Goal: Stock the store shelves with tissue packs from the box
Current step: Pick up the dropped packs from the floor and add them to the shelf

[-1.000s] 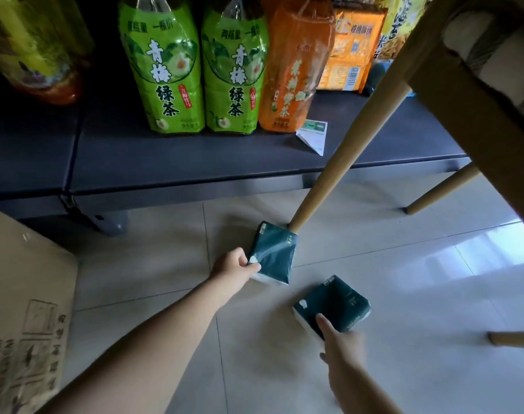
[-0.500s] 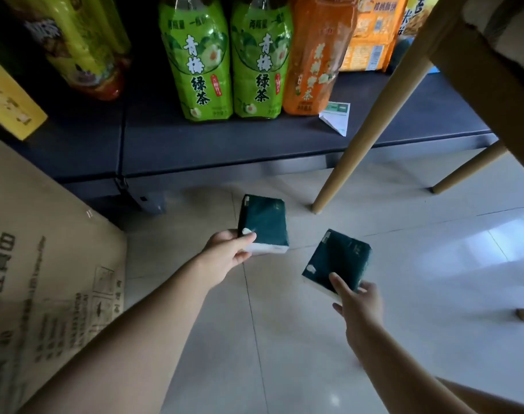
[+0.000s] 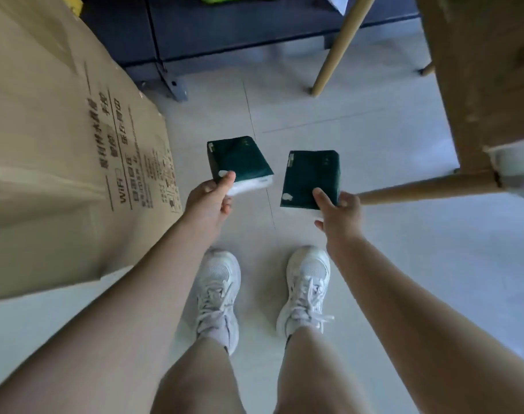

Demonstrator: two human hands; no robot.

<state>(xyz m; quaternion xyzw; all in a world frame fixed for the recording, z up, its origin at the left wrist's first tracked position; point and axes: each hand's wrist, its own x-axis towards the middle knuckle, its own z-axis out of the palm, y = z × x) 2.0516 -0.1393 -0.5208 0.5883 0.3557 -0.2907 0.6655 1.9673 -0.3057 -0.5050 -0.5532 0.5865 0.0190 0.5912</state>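
Observation:
I hold two dark green tissue packs above the tiled floor. My left hand pinches the near corner of the left tissue pack, whose white side shows underneath. My right hand grips the near edge of the right tissue pack. A large brown cardboard box with printed text fills the left side. The dark low shelf runs across the top, with only the bases of green bottles showing at its far edge.
A wooden chair stands at the right, one leg slanting down before the shelf and a rung just right of my right hand. My two white sneakers stand on the pale tiles below the packs.
Both packs have come up off the floor and toward me. The view has tipped downward, so the bottles have slid out of sight while the box and my feet have come in.

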